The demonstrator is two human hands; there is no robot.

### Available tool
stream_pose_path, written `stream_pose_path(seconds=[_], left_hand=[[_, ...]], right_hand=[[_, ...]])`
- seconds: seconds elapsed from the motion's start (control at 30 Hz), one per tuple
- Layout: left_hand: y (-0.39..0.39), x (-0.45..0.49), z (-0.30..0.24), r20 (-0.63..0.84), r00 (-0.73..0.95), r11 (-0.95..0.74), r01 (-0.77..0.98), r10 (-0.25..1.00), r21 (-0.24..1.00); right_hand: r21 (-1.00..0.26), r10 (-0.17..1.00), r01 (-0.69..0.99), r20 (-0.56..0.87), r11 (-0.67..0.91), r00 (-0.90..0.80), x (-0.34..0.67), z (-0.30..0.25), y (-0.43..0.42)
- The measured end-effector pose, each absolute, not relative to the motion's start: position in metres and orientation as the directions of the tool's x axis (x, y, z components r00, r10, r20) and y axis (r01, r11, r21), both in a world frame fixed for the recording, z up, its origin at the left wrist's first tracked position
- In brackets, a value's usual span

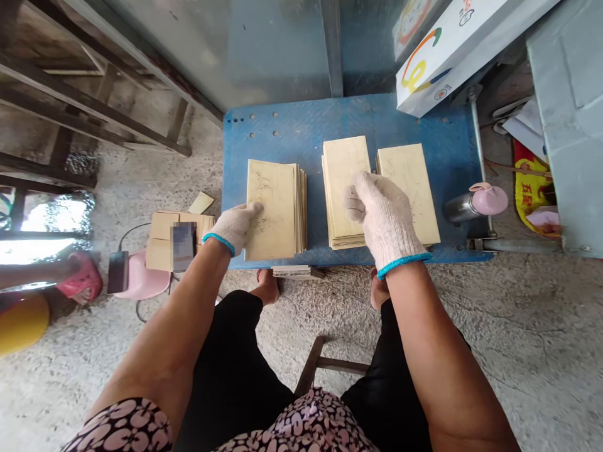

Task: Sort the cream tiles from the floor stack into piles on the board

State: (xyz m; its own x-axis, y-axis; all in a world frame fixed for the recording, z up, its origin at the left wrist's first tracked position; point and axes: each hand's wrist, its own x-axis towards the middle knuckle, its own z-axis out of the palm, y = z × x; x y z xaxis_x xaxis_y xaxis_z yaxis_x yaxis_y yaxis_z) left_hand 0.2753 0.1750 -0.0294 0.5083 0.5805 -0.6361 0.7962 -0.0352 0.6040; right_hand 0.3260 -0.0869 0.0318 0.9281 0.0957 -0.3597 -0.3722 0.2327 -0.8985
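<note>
- Over the cream, rectangular, card-like middle stack (343, 182), the white-knit-gloved right hand (384, 213) curled, hold unclear.
- Left of the middle stack, the left hand (235, 225) clasped another stack (272, 216).
- Stack-handling apparently demanded fingertip care next.

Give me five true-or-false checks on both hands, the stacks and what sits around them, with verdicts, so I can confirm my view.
1. The left hand touches the left stack. True.
2. Both hands are bare. False: they wear pale gloves with blue cuffs.
3. On the blue table, the middle stack lies between the left stack and the right stack. True.
4. The pink-lidded bottle is left of all the stacks. False: it is to their right, by the table's right end.
5. The right hand overlaps the left stack in view. False: it overlaps the middle and right stacks.
</note>
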Motion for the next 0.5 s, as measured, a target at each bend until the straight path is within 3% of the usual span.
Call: stream_pose_path(seconds=[0.13, 0.27, 0.4, 0.5], left_hand=[[0.183, 0.276, -0.043, -0.646, 0.526, -0.049, 0.795, 0.553, 0.605], [0.188, 0.274, -0.049, -0.561, 0.594, -0.228, 0.776, 0.576, 0.588], [0.189, 0.273, -0.043, -0.417, 0.700, -0.619, 0.711, 0.580, 0.333], [0.187, 0.274, -0.033, -0.352, 0.759, -0.740, 0.636, 0.547, 0.220]], right_hand=[[-0.889, 0.097, -0.402, -0.390, 0.218, 0.916, 0.326, 0.034, -0.082], [-0.879, 0.098, -0.432, -0.421, 0.203, 0.902, 0.325, 0.034, -0.078], [-0.876, 0.107, -0.443, -0.430, 0.191, 0.897, 0.324, 0.033, -0.076], [-0.874, 0.095, -0.442, -0.431, 0.205, 0.897, 0.324, 0.032, -0.077]])
